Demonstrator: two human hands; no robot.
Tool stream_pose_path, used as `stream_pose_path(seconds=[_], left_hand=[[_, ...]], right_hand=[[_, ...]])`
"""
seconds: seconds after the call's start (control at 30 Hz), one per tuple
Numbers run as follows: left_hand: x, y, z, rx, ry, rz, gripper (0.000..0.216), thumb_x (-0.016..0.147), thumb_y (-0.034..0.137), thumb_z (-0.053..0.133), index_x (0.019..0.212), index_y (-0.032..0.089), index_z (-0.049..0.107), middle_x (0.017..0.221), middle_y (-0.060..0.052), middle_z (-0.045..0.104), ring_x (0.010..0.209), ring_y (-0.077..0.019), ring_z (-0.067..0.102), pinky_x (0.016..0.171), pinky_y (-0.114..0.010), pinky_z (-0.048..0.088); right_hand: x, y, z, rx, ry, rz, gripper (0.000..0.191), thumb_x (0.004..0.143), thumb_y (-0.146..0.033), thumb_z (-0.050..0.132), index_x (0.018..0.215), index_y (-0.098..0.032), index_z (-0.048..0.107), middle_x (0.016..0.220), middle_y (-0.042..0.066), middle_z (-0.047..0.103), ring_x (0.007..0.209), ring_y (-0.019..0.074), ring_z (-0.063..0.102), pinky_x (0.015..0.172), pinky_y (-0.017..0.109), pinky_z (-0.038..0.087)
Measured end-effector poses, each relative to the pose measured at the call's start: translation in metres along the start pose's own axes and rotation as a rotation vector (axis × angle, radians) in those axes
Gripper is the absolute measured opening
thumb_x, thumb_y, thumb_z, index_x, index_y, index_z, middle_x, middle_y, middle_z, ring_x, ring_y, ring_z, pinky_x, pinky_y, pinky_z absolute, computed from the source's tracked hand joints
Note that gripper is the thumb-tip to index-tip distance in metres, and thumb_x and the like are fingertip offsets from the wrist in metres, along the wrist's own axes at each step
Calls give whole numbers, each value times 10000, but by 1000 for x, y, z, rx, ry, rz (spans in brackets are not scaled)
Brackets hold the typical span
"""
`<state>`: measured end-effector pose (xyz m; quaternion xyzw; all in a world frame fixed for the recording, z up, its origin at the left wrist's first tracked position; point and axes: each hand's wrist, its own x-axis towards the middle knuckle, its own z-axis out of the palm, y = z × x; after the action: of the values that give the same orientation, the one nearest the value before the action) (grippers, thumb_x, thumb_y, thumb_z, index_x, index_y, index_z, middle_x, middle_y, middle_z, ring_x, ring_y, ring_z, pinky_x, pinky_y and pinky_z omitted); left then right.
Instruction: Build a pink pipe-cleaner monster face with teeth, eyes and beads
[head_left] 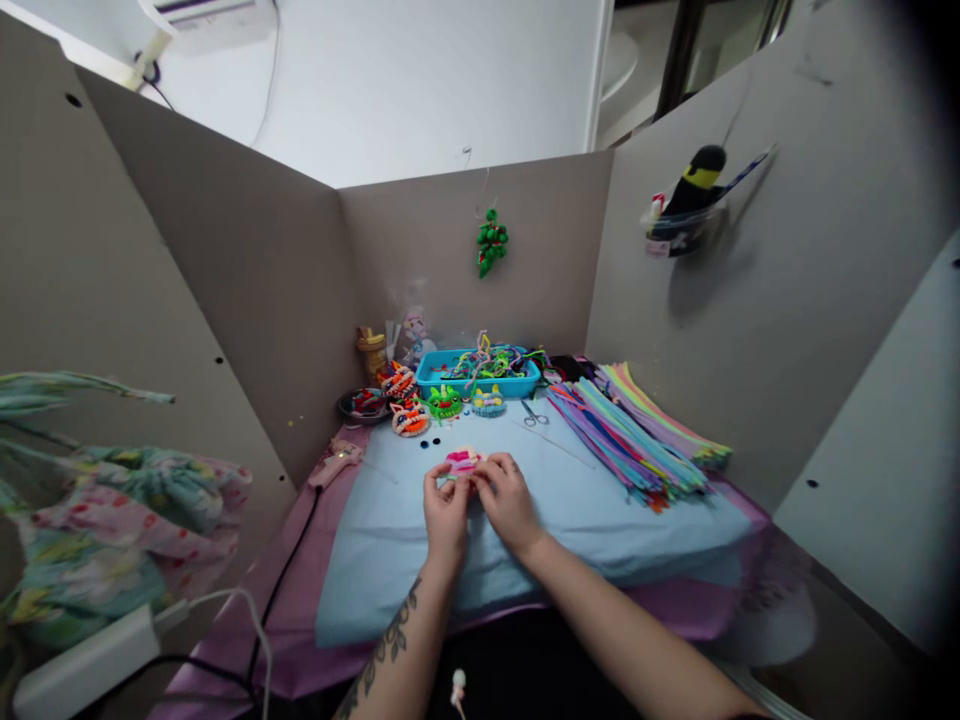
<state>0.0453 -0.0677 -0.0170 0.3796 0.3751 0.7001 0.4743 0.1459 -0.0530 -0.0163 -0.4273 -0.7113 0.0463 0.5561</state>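
Over the light blue cloth [390, 580], my left hand [447, 512] and my right hand [511, 505] meet with fingers closed. Between them is a small pink and cream pipe-cleaner piece [463, 460], pinched at its near edge by both hands; my fingers hide part of it. Two small dark round pieces [430, 442] lie just beyond it. Farther back sit finished-looking fuzzy animal faces: an orange and white one [410, 417], a green one [445, 402] and a blue and yellow one [489, 401]. Scissors [535, 414] rest to their right.
A blue tray [427, 384] of tangled pipe-cleaner scraps stands at the back. Bundles of pipe cleaners [630, 440] lie on the right. At the left edge are a pink glue gun [339, 460] with its cord and a dark bowl [364, 407]. Grey panels [465, 300] enclose the table.
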Motion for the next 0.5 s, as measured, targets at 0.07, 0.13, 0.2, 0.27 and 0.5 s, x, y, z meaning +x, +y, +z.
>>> stream_pose_path(seconds=[0.07, 0.13, 0.2, 0.27, 0.5], left_hand=[[0, 0, 0, -3, -10, -4, 437, 719, 303, 699, 1033, 198, 413, 683, 11, 666, 680, -132, 659, 694, -244, 468], [1, 1, 0, -3, -26, -9, 451, 716, 303, 699, 1044, 203, 404, 668, 24, 654, 673, -128, 654, 683, -236, 463], [2, 2, 0, -3, -43, -15, 466, 709, 298, 703, 1050, 205, 401, 653, 34, 644, 652, -122, 644, 670, -231, 460], [3, 2, 0, -7, -51, -21, 479, 695, 286, 714, 1049, 207, 401, 650, 38, 640, 637, -118, 637, 659, -226, 457], [4, 2, 1, -56, -33, -39, 491, 648, 248, 753, 1009, 206, 422, 611, 57, 622, 596, -104, 618, 630, -208, 448]], right_hand=[[0, -1, 0, 8, -5, -9, 139, 849, -134, 505, 883, -209, 617, 933, 74, 517, 885, 216, 522, 816, 384, 470], [0, -1, 0, 12, -10, -14, 153, 853, -126, 491, 892, -211, 612, 946, 76, 513, 901, 220, 515, 829, 392, 470], [0, -1, 0, 17, -11, -19, 159, 857, -122, 480, 895, -211, 607, 956, 79, 513, 914, 222, 509, 840, 399, 468], [0, -1, 0, 24, -14, -26, 165, 859, -114, 470, 894, -208, 600, 959, 80, 515, 919, 222, 504, 846, 403, 467], [-1, -1, 1, 33, -9, -23, 170, 860, -106, 452, 887, -208, 586, 959, 82, 524, 922, 226, 500, 855, 418, 461]])
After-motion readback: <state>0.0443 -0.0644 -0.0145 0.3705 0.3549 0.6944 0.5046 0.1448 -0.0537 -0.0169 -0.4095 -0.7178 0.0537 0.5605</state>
